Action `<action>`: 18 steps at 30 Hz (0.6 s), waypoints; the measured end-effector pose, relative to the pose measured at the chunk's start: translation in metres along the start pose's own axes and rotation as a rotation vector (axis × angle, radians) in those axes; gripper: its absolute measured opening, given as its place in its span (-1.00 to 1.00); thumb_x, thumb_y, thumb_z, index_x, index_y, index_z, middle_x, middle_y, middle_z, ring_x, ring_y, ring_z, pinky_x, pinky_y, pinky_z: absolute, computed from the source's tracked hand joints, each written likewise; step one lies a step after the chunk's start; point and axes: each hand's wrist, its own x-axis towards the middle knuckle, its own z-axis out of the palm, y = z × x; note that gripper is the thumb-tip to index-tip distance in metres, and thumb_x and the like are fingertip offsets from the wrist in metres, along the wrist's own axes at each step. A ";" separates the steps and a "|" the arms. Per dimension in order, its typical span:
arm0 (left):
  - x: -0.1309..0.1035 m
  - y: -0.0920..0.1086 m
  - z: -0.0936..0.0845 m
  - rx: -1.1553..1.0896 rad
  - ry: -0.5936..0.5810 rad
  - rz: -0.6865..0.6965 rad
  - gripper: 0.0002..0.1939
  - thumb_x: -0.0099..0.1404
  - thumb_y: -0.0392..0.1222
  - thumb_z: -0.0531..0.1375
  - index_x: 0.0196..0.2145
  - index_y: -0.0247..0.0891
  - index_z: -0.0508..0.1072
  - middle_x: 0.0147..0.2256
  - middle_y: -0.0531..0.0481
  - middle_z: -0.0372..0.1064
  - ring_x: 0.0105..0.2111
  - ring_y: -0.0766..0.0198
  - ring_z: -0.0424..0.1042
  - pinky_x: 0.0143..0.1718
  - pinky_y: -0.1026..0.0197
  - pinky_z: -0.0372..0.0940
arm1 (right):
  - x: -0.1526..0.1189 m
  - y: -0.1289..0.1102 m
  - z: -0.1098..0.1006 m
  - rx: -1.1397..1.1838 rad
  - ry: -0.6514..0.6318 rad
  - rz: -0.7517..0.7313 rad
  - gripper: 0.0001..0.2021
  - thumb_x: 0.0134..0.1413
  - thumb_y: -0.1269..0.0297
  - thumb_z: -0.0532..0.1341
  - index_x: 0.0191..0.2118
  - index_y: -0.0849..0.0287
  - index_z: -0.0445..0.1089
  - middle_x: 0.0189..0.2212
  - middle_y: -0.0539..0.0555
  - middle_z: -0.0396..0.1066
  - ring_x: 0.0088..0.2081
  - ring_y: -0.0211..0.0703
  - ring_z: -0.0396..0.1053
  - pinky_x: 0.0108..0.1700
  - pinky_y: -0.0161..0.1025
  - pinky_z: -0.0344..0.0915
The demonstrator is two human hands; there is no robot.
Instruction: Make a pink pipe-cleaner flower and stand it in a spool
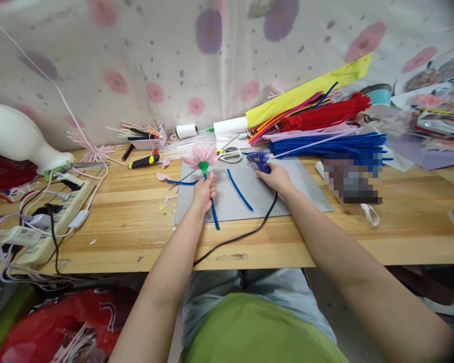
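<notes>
With the centre of the grey mat [287,194] as the centre of the dial and twelve toward the wall, the left hand [204,192] is at nine o'clock, closed around the blue stem of a pink flower [199,157]. The flower stands upright above the fingers at ten o'clock, its green base just over them. The right hand [275,177], at two o'clock, is wrapped around the handle of a blue glue gun [261,161], whose nozzle points toward nine, apart from the flower. Its black cord [245,235] curves across the mat and worktop [128,222] toward seven.

A loose blue strip [240,190] lies near the centre of the mat, and scissors [231,155] lie at eleven, near the nozzle. A yellow and black cutter [144,161] is between nine and ten, with a loose pink petal [162,177] nearer the mat. Farther out are a white mannequin head [17,133] between nine and ten, and a power strip [62,219] between eight and nine. Blue stems [325,145] are bundled at two, red ones [321,115] between one and two, and a yellow sheet [310,93] at one. Something pixelated at three cannot be made out.
</notes>
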 end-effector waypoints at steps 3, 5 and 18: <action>-0.002 -0.001 0.001 0.039 -0.016 -0.007 -0.68 0.02 -0.13 0.28 -0.54 -0.30 0.18 -0.70 0.29 -0.24 -0.77 0.62 -0.21 -0.75 0.47 -0.34 | 0.000 -0.003 0.003 0.111 0.029 0.039 -0.57 -0.11 0.07 0.17 -0.12 0.21 0.36 -0.21 0.19 0.43 -0.20 -0.01 0.36 -0.22 -0.19 0.22; -0.002 -0.002 0.001 0.063 -0.043 -0.030 -0.70 0.01 -0.14 0.29 -0.52 -0.31 0.21 -0.70 0.29 -0.23 -0.77 0.62 -0.20 -0.74 0.47 -0.34 | 0.000 -0.006 0.002 0.285 0.047 0.063 -0.59 -0.13 0.09 0.18 -0.14 0.20 0.35 -0.20 0.17 0.43 -0.21 -0.06 0.37 -0.23 -0.20 0.24; 0.002 -0.008 0.003 0.085 0.090 0.032 -0.92 0.30 -0.30 -0.08 -0.28 -0.19 0.16 -0.66 0.22 0.06 -0.79 0.56 -0.10 -0.72 0.48 -0.26 | -0.032 -0.036 -0.013 0.973 -0.271 -0.117 -0.64 -0.27 0.01 0.28 -0.42 0.21 0.30 -0.50 0.02 0.36 -0.61 -0.40 0.14 -0.57 -0.35 0.11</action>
